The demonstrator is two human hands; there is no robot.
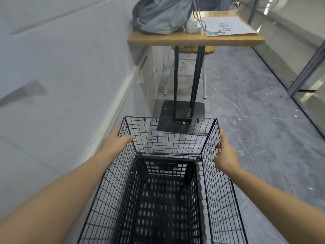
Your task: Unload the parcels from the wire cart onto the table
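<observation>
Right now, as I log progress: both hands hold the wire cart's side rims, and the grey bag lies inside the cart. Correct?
Not quite. The head view shows the grey bag on the table, not inside the wire cart. The left hand and right hand do hold its side rims.

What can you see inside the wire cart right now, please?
Inside the wire cart sits a black slotted crate, showing no parcels; its near end lies out of frame.
</observation>
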